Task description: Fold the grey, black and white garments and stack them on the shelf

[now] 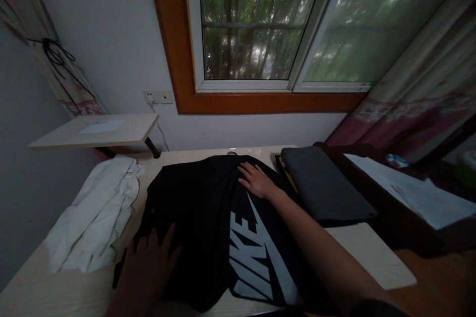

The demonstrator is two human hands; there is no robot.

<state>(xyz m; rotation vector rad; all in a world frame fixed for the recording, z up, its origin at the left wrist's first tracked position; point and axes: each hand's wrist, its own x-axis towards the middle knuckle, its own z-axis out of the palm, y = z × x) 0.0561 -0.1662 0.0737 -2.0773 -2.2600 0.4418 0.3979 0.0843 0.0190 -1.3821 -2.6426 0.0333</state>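
Observation:
A black garment with a large light-grey "NIKE" print (pixel 201 208) lies spread over the pale table, partly folded. My right hand (pixel 256 181) rests flat on its far right part, just above the print, fingers stretched toward the left. At the near left, my left hand (pixel 150 260) is over the garment's left edge with its fingers spread; it is dark there, and I cannot tell how firmly it touches the cloth. Neither hand grips anything. My right forearm crosses over the garment's right side and hides part of it.
Crumpled white cloth (pixel 98 213) lies at the table's left, beneath a small raised shelf (pixel 96 129) with a paper on it. Folded dark-grey clothing (pixel 323 183) is stacked to the right. Beyond it, a paper sheet (pixel 409 188) lies on a dark surface. A window stands behind.

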